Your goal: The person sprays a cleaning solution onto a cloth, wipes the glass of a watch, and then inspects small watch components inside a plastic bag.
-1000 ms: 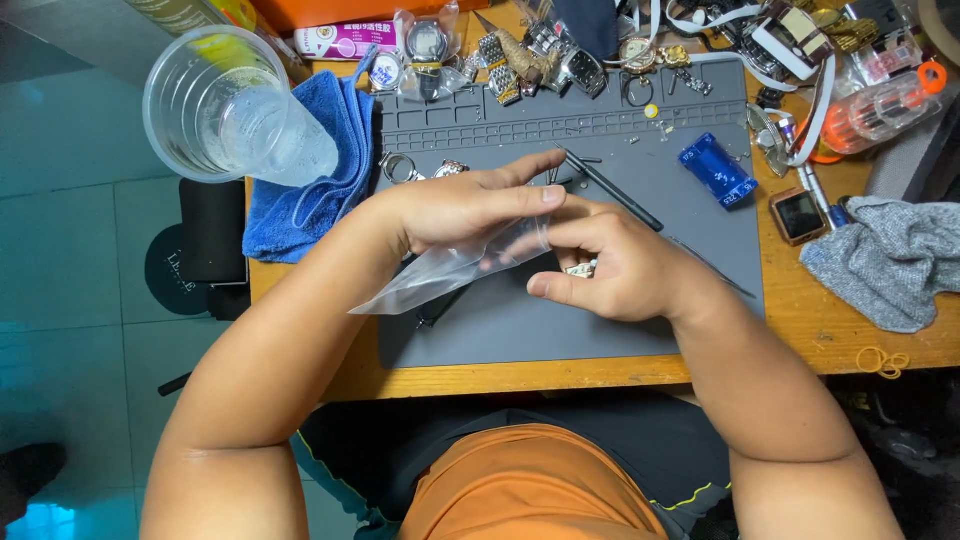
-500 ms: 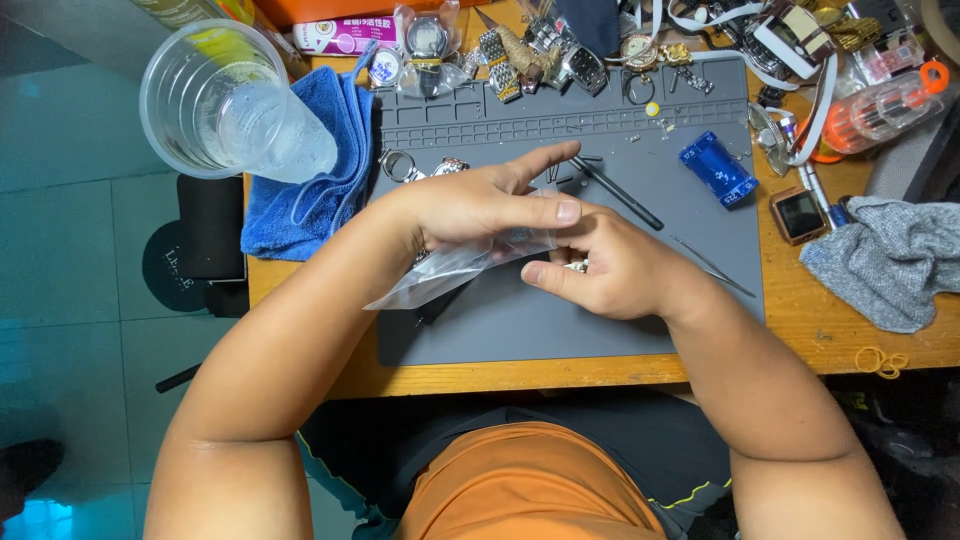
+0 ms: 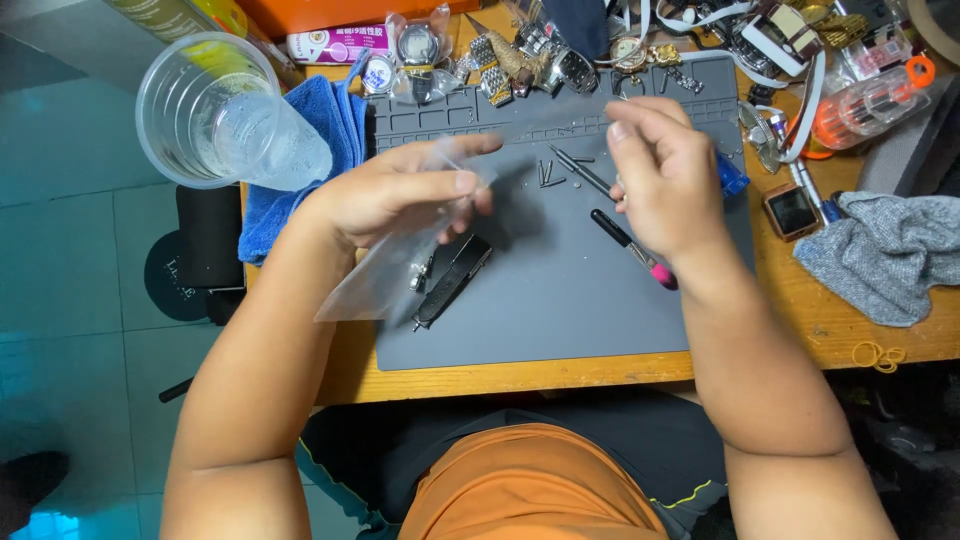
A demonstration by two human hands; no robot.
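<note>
My left hand (image 3: 400, 195) holds up a clear plastic bag (image 3: 375, 275) by its upper edge over the left part of the grey work mat (image 3: 570, 320). Under the bag a black watch strap (image 3: 455, 280) lies on the mat with a small metal piece beside it. My right hand (image 3: 665, 175) hovers over the mat's upper right with its fingertips pinched together; nothing shows between them. Below it lies a thin black tool with a pink end (image 3: 635, 250). Small metal pins (image 3: 550, 175) lie between my hands.
A clear plastic cup (image 3: 225, 115) stands at the left beside a blue cloth (image 3: 310, 130). Several watches and bands (image 3: 520, 50) crowd the back edge. A square watch body (image 3: 790, 210), a grey cloth (image 3: 890, 250) and rubber bands (image 3: 875, 352) are at the right.
My hands, together on the bag before, have parted. My right hand has let go of it and moved up and right. The black strap now lies uncovered on the mat.
</note>
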